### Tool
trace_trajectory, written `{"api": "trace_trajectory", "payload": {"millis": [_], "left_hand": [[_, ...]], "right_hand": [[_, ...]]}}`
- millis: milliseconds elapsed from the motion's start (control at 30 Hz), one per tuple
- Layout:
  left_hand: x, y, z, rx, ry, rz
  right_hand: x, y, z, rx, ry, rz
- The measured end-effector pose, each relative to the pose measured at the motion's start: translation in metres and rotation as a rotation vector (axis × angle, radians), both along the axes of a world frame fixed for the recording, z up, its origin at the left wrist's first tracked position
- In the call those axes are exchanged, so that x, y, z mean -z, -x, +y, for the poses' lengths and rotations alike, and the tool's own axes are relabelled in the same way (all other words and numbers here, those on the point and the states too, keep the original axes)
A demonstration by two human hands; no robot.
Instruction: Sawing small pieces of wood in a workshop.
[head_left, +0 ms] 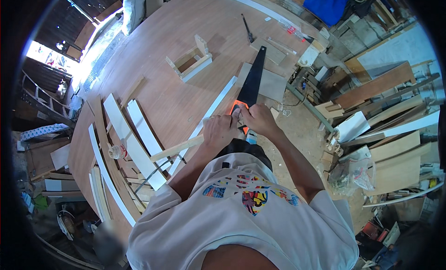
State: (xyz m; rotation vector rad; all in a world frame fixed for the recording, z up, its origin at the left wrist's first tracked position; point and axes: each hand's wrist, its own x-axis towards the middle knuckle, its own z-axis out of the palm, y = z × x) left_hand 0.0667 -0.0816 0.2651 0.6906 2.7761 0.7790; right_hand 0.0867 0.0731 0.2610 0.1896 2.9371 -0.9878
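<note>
A handsaw (254, 77) with a black blade and an orange handle points away from me, its tip over the far side of the table. At its handle my right hand (261, 118) is closed, fingers curled round the grip. My left hand (221, 130) meets it from the other side, its fingers bent against the handle; their undersides are hidden. A pale wood strip (179, 147) runs up to my left wrist; whether the hand touches it I cannot tell. Beneath the blade lie flat grey boards (271, 84), and a long white strip (214, 104) slants beside the saw.
On the brown tabletop (153, 61) stands a small open wooden frame (197, 65). Several white and bare boards (127, 130) lie at the left, near a small jar (117, 152). A screwdriver-like tool (247, 28) lies far off. Stacked offcuts (395, 149) crowd the right.
</note>
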Motion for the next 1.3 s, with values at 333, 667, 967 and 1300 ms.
{"api": "trace_trajectory", "payload": {"millis": [333,667,967,1300], "left_hand": [[0.011,-0.014,-0.013,0.030,-0.059,0.044],[0.038,-0.034,-0.026,0.127,-0.180,0.056],[0.049,-0.033,-0.012,0.026,-0.619,-0.745],[0.099,0.042,-0.094,-0.087,0.058,-0.195]], "right_hand": [[0.014,-0.030,-0.007,-0.053,0.384,0.056],[0.046,-0.060,-0.013,-0.033,0.593,0.000],[0.055,-0.084,-0.013,0.104,1.567,-0.297],[0.060,-0.108,0.051,0.361,1.293,-0.235]]}}
